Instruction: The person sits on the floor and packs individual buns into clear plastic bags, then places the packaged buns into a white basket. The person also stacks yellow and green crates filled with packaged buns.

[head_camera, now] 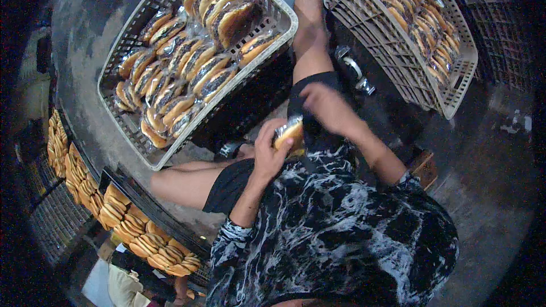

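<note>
My left hand (pixel 271 147) holds a bread bun in clear plastic wrap (pixel 289 134) above my lap. Blurred by motion, my right hand (pixel 324 104) hovers over my thigh, just beyond the bun and apart from it; whether its fingers grip anything is unclear. Ahead and to the left stands a plastic crate (pixel 147 160) with slotted walls. Inside it, wrapped buns with a dark filling (pixel 183 59) are lined up in rows, and a further group of wrapped buns (pixel 215 2) rests at its far end.
At the right, tilted stacked crates (pixel 384 51) hold more wrapped buns (pixel 422 25). A long row of unwrapped buns (pixel 132 230) lies on dark trays at the lower left. Beyond them another person (pixel 123 283) is partly visible. A small wooden stool (pixel 424 168) shows beside my right elbow.
</note>
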Action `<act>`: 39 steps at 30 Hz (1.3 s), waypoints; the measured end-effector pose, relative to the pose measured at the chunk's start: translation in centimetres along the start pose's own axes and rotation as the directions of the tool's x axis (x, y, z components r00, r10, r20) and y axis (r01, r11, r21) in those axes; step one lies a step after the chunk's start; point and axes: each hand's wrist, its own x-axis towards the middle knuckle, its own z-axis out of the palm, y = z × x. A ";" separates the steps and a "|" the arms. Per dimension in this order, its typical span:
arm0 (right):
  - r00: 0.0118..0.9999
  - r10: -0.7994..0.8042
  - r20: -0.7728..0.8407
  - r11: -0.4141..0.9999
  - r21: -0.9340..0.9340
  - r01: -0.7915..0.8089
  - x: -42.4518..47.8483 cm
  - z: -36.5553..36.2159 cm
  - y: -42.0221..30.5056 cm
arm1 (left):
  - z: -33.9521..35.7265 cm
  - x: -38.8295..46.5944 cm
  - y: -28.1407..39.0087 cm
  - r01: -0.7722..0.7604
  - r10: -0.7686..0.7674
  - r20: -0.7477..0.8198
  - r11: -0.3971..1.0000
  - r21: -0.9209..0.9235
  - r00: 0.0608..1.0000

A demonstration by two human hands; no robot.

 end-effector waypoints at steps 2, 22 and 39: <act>0.883 0.162 -0.441 0.971 -0.085 -0.221 2.6 -1.0 10.2 | 1.0 0.0 1.0 0.083 -0.084 -0.120 0.996 -0.018 0.989; 0.841 0.405 -0.358 0.757 -0.384 -0.528 3.6 -4.0 23.6 | -2.8 2.4 2.3 -0.555 0.603 -0.406 0.796 0.243 0.687; 0.844 -0.351 0.406 0.929 0.036 0.369 -0.3 -1.4 -10.7 | -3.6 0.2 3.3 -0.608 0.680 -0.401 0.731 0.310 0.614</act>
